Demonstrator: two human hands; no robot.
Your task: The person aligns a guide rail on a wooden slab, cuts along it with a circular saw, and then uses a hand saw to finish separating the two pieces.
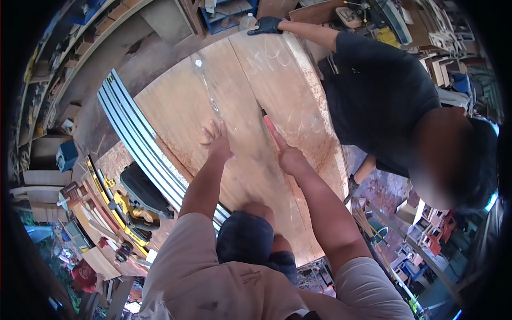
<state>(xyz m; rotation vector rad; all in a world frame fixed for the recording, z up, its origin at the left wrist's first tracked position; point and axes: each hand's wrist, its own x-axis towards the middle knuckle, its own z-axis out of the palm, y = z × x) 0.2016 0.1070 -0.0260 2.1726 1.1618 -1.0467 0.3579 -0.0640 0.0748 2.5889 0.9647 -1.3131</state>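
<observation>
A broad wooden slab (240, 80) lies in front of me, with a dark seam running lengthwise and faint chalk marks. My left hand (217, 143) rests on its surface, fingers spread and nothing in them. My right hand (292, 159) is closed around a slim red tool with a dark tip (268, 121); its exact kind does not show clearly. The tool's tip lies right at the seam. A clear glossy streak (213, 104) runs down the wood beyond my left hand. My knee (253, 213) is over the near part of the slab.
Along the left lies a long metal guide rail (133, 120). A yellow-and-black power tool (133, 216) and a black case (144, 186) sit beyond it. On the right a person in dark clothes (378, 101) leans in, a black-gloved hand (265, 25) at the slab's far edge.
</observation>
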